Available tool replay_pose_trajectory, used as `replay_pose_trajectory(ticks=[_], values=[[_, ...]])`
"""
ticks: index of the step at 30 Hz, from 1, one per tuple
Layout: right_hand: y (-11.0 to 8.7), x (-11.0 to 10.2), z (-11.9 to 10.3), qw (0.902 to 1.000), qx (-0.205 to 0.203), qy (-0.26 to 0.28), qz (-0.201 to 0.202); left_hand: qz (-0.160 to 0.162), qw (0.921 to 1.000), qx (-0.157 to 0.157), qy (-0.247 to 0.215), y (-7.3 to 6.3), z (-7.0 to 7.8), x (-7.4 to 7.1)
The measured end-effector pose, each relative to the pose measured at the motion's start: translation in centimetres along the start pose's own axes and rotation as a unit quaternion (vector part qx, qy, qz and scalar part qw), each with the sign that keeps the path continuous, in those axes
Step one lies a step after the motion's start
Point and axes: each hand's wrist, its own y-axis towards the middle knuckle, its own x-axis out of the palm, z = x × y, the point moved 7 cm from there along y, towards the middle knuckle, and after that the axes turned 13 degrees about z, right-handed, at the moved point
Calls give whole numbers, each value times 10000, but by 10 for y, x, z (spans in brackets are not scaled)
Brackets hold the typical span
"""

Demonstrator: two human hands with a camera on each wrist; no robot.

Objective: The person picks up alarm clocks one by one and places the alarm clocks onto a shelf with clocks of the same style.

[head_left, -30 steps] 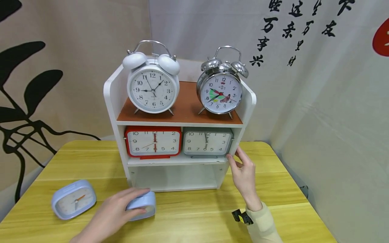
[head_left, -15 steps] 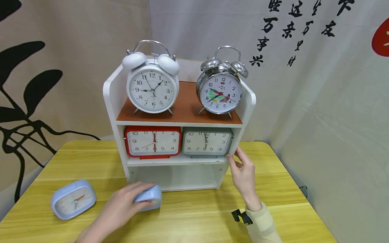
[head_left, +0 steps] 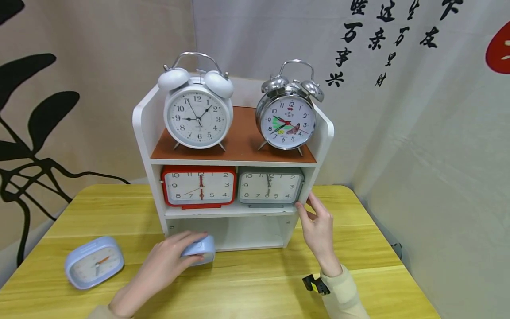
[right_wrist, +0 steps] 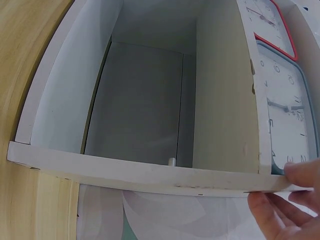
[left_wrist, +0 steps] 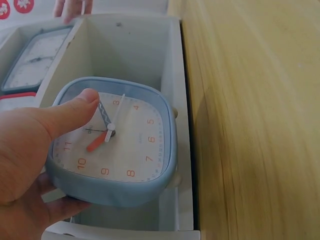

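My left hand point(head_left: 169, 261) grips a light blue alarm clock point(head_left: 206, 249) with rounded corners, in front of the lowest compartment of a white shelf unit point(head_left: 231, 213). In the left wrist view, the thumb lies over the rim of the clock's face point(left_wrist: 132, 160), fingers underneath. My right hand point(head_left: 320, 232) pinches the front edge of the unit's right side panel, level with the middle shelf. The right wrist view shows the thumb point(right_wrist: 300, 174) on one side of that panel and fingers on the other. The bottom compartment point(right_wrist: 145, 100) has bare walls.
Another light blue clock point(head_left: 94, 262) lies tilted back on the wooden table point(head_left: 255, 288) at the left. A white twin-bell clock point(head_left: 199, 117) and a silver one point(head_left: 287, 122) stand on top. Below them sit a red clock point(head_left: 199, 186) and a grey-green one point(head_left: 271, 186).
My left hand has moved the held blue clock rightward and away from me, closer to the bottom compartment. The right hand keeps its place on the side panel.
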Motion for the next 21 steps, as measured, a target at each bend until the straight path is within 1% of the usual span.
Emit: replay_pose_trajectory(ticks=[6, 14, 21], values=[[0, 0, 0, 10000, -6, 9, 33, 88, 9999, 103, 62, 6, -1, 5], [0, 0, 1, 10000, -23, -18, 52, 187, 9997, 145, 10, 13, -2, 9], [0, 0, 0, 10000, -6, -14, 36, 162, 9998, 100, -35, 18, -4, 13]])
